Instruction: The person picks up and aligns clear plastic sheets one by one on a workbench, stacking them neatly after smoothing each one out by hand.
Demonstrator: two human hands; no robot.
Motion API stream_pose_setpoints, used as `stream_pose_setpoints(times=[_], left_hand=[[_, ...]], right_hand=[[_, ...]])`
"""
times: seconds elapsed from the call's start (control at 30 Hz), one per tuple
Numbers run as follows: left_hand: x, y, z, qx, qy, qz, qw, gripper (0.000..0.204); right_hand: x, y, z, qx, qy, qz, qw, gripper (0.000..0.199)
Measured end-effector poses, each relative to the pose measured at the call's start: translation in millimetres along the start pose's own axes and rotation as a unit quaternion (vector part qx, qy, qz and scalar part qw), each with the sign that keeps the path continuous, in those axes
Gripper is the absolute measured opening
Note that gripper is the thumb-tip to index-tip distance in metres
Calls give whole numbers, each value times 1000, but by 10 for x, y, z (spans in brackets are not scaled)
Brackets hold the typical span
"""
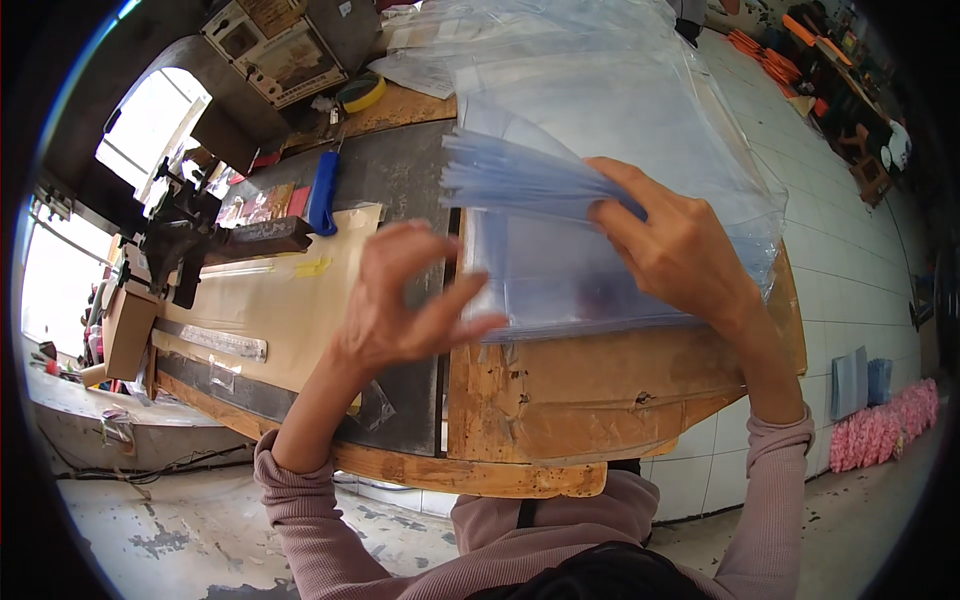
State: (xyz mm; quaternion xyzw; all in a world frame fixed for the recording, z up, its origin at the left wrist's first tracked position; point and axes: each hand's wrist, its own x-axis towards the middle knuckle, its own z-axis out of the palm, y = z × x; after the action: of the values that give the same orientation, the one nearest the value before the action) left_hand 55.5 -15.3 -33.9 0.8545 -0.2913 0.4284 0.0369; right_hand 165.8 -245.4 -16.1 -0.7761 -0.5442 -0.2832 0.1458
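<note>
Your right hand (pixel 668 238) pinches plastic sheets (pixel 525 178), likely light, slippery, best gripped where bunched; your left hand (pixel 392 300) is wide.

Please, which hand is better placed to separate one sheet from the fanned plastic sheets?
Probably the left hand: it looks open and empty, just below the loose ends of the plastic sheets. The right hand is occupied gripping them.

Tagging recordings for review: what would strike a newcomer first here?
The right hand grips a fanned stack of clear bluish sheets near the picture's centre. A vivid blue object stands out beyond the left hand; a pink pile lies near the right edge.
</note>
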Motion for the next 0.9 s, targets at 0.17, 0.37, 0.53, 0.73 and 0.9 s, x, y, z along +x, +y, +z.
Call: stream_pose_setpoints(times=[0.17, 0.37, 0.53, 0.73, 0.9], left_hand=[[8, 13, -4, -83, -216, 27, 972, 33], [56, -11, -23, -116, -229, -9, 966, 28], [13, -13, 8, -71, -182, -2, 981, 22], [46, 31, 23, -47, -131, -83, 987, 16], [82, 38, 1, -112, -122, -158, 973, 17]], right_hand=[[-7, 23, -14, -17, -3, -2, 1000, 6], [-27, 31, 32, -19, -10, -12, 1000, 6], [-26, 23, -3, -16, -17, -7, 1000, 6], [-10, 8, 36, 4, -6, -6, 1000, 9], [-23, 33, 56, 1, -16, -26, 1000, 6]])
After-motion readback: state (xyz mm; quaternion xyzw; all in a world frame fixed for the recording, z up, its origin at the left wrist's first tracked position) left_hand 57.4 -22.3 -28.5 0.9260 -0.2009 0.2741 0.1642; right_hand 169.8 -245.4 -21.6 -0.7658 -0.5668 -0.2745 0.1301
